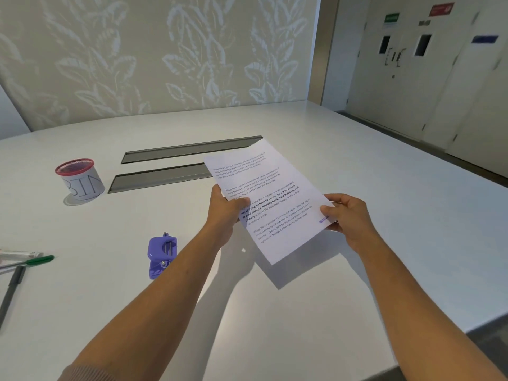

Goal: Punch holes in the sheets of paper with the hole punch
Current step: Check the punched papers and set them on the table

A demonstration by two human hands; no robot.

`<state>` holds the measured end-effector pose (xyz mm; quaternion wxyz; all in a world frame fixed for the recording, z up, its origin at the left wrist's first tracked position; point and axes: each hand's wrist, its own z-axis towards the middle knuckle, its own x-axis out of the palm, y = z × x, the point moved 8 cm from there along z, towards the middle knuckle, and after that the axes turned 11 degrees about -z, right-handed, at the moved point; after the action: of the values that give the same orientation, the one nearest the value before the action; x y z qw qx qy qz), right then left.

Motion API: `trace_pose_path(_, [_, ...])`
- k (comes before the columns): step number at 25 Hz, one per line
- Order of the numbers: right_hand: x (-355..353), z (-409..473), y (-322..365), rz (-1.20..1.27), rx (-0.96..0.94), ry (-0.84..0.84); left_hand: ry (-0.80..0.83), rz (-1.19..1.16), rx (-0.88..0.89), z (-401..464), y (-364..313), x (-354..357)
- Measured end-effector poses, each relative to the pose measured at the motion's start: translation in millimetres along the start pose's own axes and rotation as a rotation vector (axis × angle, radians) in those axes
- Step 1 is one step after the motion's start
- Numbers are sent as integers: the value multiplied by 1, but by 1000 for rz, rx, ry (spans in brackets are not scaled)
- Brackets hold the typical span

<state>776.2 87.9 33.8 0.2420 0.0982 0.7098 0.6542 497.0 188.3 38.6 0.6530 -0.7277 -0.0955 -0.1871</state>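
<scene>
Both hands hold our printed sheets (pixel 261 199) up off the table (pixel 357 166): left hand (pixel 225 209) pinches the left edge, right hand (pixel 347 214) the lower right corner, likely to square them. Our purple hole punch (pixel 161 253) lies untouched below the left wrist.

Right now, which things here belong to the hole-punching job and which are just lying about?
Job:
- paper, held above the table by left hand and right hand
- punch, untouched on the table

Lying about:
- red-rimmed cup marked BIN
- green pen
- grey pen
- two cable slots
</scene>
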Motion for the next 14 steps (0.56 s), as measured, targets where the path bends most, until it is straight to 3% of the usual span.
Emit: trace_pose_path(14, [-17,57,-53,-89,96,-271,-176,303,-114,68,50,27])
